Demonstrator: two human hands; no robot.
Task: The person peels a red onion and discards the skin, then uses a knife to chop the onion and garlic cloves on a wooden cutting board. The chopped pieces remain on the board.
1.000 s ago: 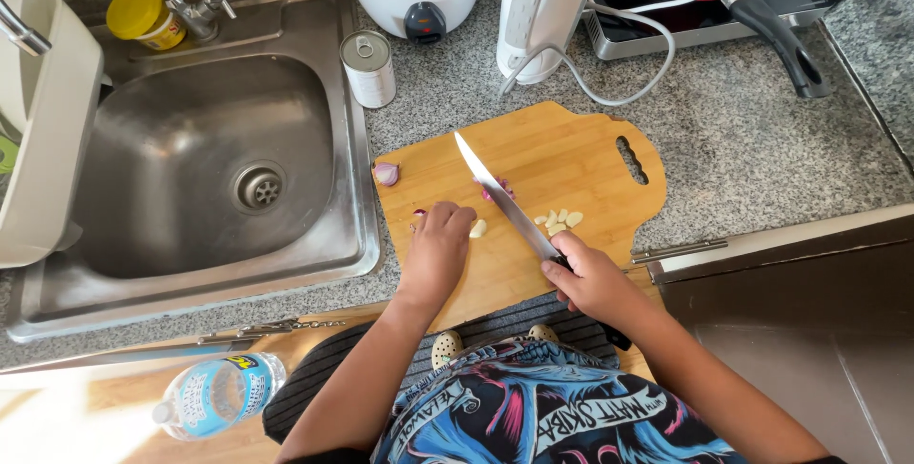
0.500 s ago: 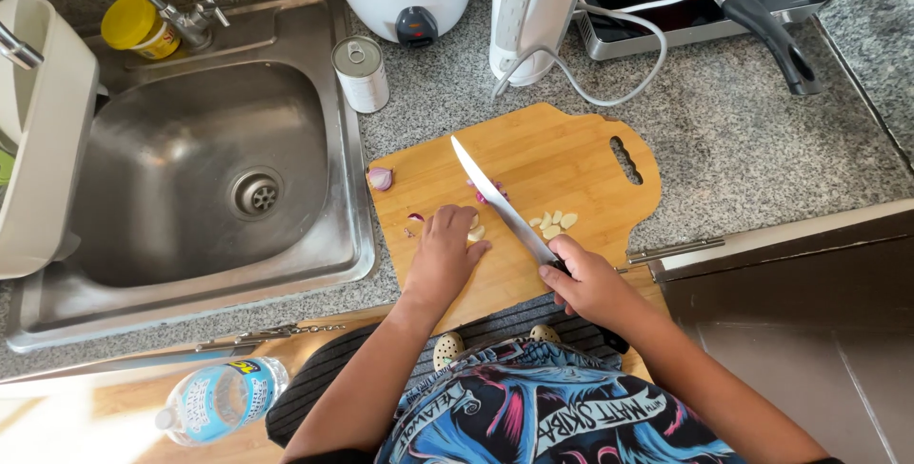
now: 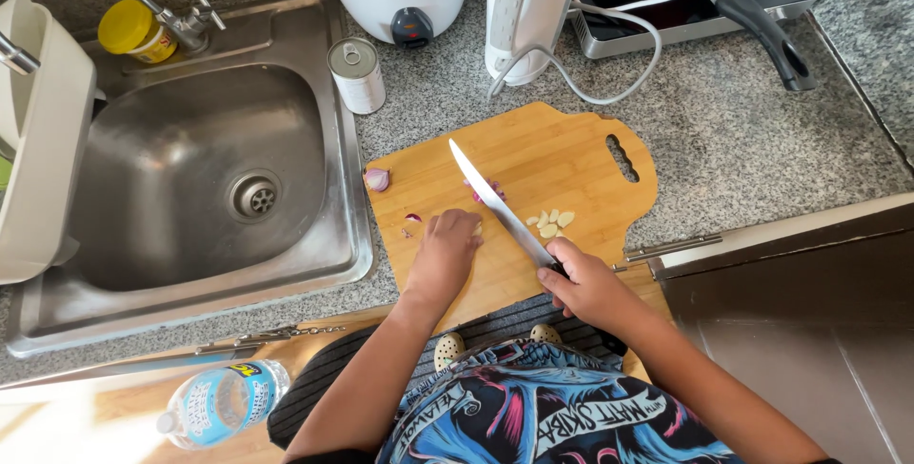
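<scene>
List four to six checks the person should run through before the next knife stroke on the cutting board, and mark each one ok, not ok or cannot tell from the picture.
1. Right hand grips the knife by its handle: ok.
2. Left hand sits left of the blade, apart from it: ok.
3. Left fingertips curled back from the edge: cannot tell.
4. Cutting board lies flat on the counter: ok.
5. Garlic slices lie right of the blade, away from the hands: ok.
6. White cable stays off the board: ok.
</scene>
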